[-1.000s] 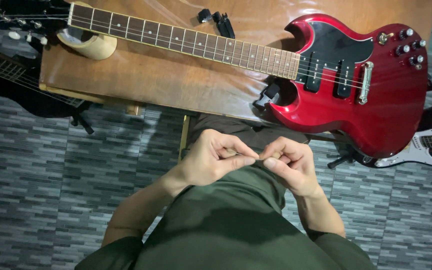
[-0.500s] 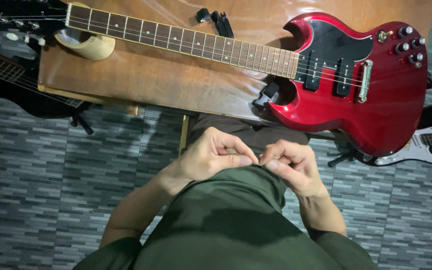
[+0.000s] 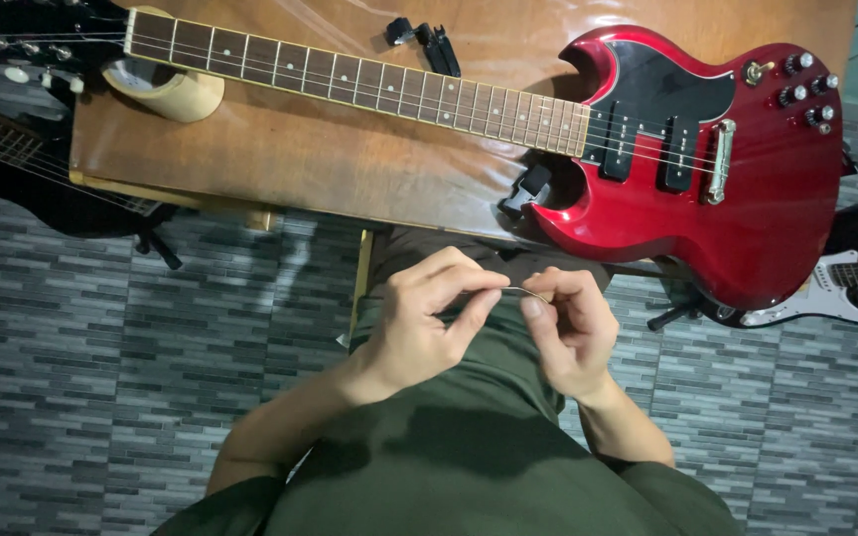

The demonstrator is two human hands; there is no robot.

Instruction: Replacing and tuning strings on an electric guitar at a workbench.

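Observation:
My left hand point(image 3: 427, 320) and my right hand point(image 3: 570, 328) are close together above my lap, in front of the table edge. Both pinch a thin metal guitar string point(image 3: 516, 290) that runs between their fingertips. Just beyond them a red electric guitar point(image 3: 747, 189) lies flat on the brown wooden table point(image 3: 330, 159), its body at the right and its dark fretted neck point(image 3: 350, 84) reaching left. The headstock point(image 3: 32, 40) rests over a roll of tape point(image 3: 166, 91).
A small black clip-like tool point(image 3: 429, 42) lies on the table behind the neck. A black block point(image 3: 528, 187) sits under the guitar's lower cutaway. A black guitar point(image 3: 12, 169) lies at the left, a white one point(image 3: 846, 288) at the right, on grey patterned flooring.
My hands have drawn slightly apart, so a short length of the string now shows between the fingertips. The guitar and table have not moved.

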